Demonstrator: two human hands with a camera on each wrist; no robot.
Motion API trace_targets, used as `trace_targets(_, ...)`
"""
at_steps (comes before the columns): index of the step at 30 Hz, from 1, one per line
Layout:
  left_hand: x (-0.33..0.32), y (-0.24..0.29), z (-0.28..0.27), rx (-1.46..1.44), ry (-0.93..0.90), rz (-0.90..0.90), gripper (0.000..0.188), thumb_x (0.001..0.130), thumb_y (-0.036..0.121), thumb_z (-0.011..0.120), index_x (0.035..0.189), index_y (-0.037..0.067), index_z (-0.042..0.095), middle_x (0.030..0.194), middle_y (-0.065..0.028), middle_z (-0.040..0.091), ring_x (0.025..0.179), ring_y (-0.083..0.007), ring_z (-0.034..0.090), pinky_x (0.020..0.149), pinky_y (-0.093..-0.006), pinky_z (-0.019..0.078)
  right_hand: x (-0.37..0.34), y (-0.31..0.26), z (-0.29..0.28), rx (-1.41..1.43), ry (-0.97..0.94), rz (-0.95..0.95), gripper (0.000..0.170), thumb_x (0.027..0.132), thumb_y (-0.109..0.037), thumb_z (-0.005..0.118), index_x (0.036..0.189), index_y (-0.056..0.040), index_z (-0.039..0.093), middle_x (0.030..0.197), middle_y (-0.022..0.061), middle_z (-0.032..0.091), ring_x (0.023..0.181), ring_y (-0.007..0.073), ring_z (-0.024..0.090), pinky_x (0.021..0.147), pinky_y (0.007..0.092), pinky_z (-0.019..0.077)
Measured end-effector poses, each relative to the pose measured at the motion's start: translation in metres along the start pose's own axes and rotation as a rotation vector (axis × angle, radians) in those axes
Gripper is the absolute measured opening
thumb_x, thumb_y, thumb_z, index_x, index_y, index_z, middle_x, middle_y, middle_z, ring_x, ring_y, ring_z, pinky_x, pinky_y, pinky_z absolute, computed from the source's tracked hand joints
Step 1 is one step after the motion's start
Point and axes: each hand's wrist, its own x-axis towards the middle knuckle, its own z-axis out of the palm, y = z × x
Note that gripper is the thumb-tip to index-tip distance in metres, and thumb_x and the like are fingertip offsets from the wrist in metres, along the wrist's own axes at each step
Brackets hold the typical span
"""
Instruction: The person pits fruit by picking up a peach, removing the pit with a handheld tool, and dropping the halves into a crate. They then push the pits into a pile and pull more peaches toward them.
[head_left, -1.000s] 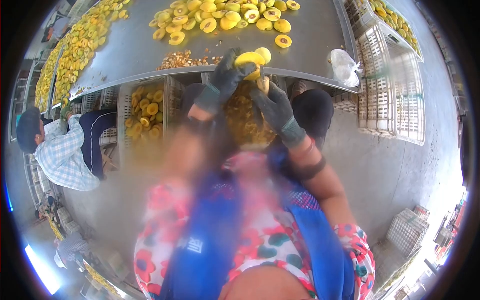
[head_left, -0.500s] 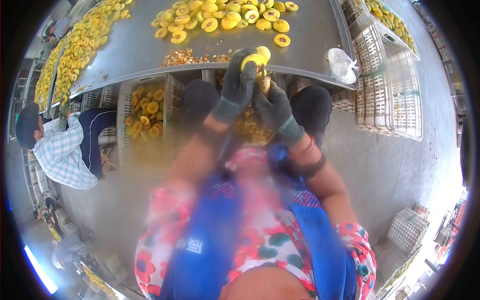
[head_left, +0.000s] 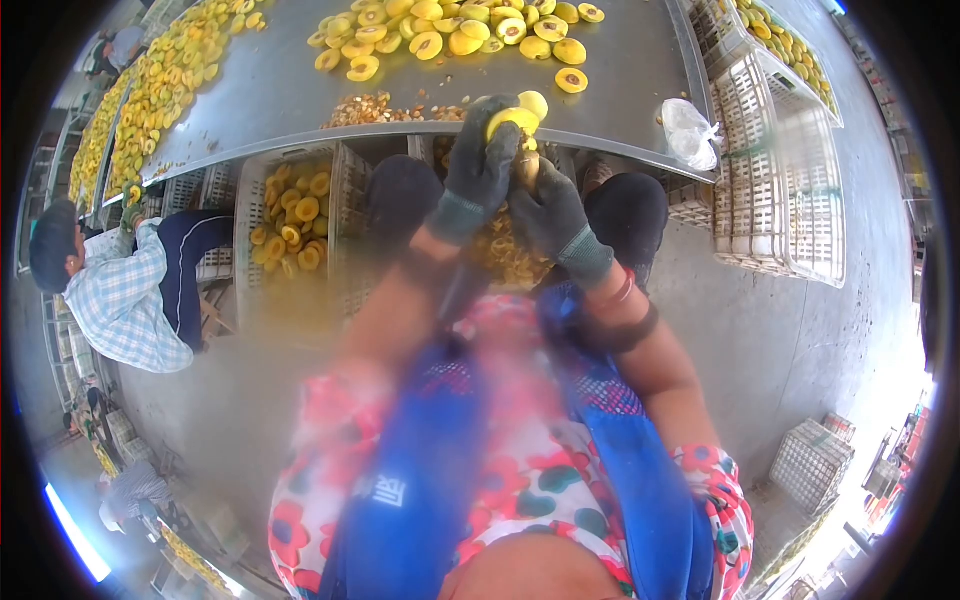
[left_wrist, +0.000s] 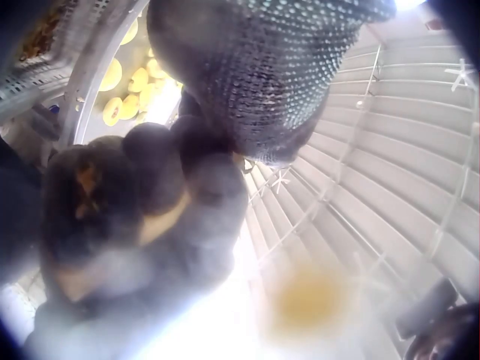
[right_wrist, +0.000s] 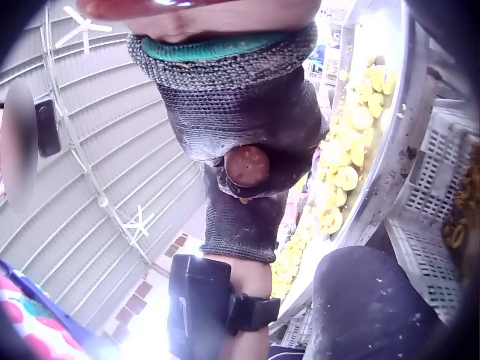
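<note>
Both hands wear dark knitted gloves and meet just off the front edge of the metal table. The left hand grips a yellow peach, fingers wrapped over its far side. A rounded yellow half shows right behind it. In the right hand is a tool by its wooden handle, its tip up against the peach and mostly hidden. The handle's round butt sticks out of the right fist in the right wrist view. Curled right fingers show in the left wrist view.
Halved peaches lie piled on the table, with brown pits near its edge. A crate of halves stands below left; stacked white crates stand right. A plastic bag sits at the table's corner. Another person sits left.
The left hand has turned more upright and come closer to the right hand, its fingers now further round the peach. The right hand has stayed nearly in place; less of the tool shows.
</note>
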Motion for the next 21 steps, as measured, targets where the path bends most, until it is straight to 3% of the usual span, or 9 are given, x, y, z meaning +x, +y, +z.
trace_targets(2, -0.001, -0.005, -0.001, -0.028, -0.016, -0.015, 0.028, 0.097, 0.017, 0.046, 0.12, 0.001, 0.049, 0.113, -0.0111, 0.058, 0.102, -0.0182, 0.058, 0.087, -0.0305, 0.0482, 0.0, -0.003, 0.003, -0.019, 0.007, -0.052, 0.02, 0.088, -0.006, 0.051, 0.107, 0.0001, 0.054, 0.078, 0.0064, 0.06, 0.061, 0.0134, 0.058, 0.055, 0.0258, 0.0472)
trace_targets(6, -0.001, 0.004, -0.006, -0.027, -0.014, 0.013, 0.029, 0.097, 0.018, 0.047, 0.119, 0.0, 0.051, 0.111, -0.0113, 0.058, 0.099, -0.0182, 0.058, 0.086, -0.0302, 0.0482, -0.006, -0.014, -0.007, 0.41, -0.241, 0.198, 0.013, 0.091, -0.011, 0.05, 0.098, -0.0003, 0.053, 0.062, 0.0046, 0.053, 0.042, 0.0098, 0.047, 0.037, 0.0246, 0.0373)
trace_targets(9, -0.003, 0.004, -0.011, -0.106, -0.054, -0.033, 0.03, 0.097, 0.02, 0.046, 0.118, -0.001, 0.052, 0.11, -0.0115, 0.059, 0.097, -0.0181, 0.059, 0.084, -0.0301, 0.0483, -0.009, -0.025, -0.012, 0.442, -0.356, 0.264, 0.014, 0.091, -0.014, 0.051, 0.094, 0.0001, 0.051, 0.058, 0.0032, 0.05, 0.042, 0.011, 0.047, 0.037, 0.0257, 0.037)
trace_targets(15, -0.006, 0.004, -0.015, -0.126, -0.077, -0.051, 0.033, 0.097, 0.025, 0.046, 0.117, -0.001, 0.053, 0.109, -0.0114, 0.059, 0.095, -0.0174, 0.059, 0.082, -0.0308, 0.0486, -0.009, -0.032, -0.012, 0.263, -0.378, 0.269, 0.015, 0.092, -0.016, 0.052, 0.094, -0.0008, 0.051, 0.059, 0.0025, 0.051, 0.042, 0.0111, 0.046, 0.038, 0.0245, 0.0361)
trace_targets(18, -0.007, 0.005, -0.018, -0.085, -0.099, 0.01, 0.036, 0.097, 0.028, 0.045, 0.117, -0.001, 0.053, 0.109, -0.0116, 0.06, 0.095, -0.0173, 0.06, 0.082, -0.0307, 0.0487, -0.01, -0.034, -0.016, 0.46, -0.451, 0.407, 0.016, 0.092, -0.018, 0.054, 0.093, -0.002, 0.052, 0.059, 0.0021, 0.05, 0.043, 0.0105, 0.046, 0.038, 0.0239, 0.035)
trace_targets(21, -0.007, 0.009, -0.018, -0.196, -0.137, -0.038, 0.04, 0.097, 0.033, 0.045, 0.118, 0.0, 0.051, 0.106, -0.0114, 0.06, 0.094, -0.0172, 0.06, 0.081, -0.0302, 0.049, -0.011, -0.032, -0.013, 0.501, -0.487, 0.37, 0.016, 0.091, -0.019, 0.055, 0.091, -0.0031, 0.053, 0.059, 0.002, 0.05, 0.043, 0.0098, 0.046, 0.039, 0.0234, 0.0347)
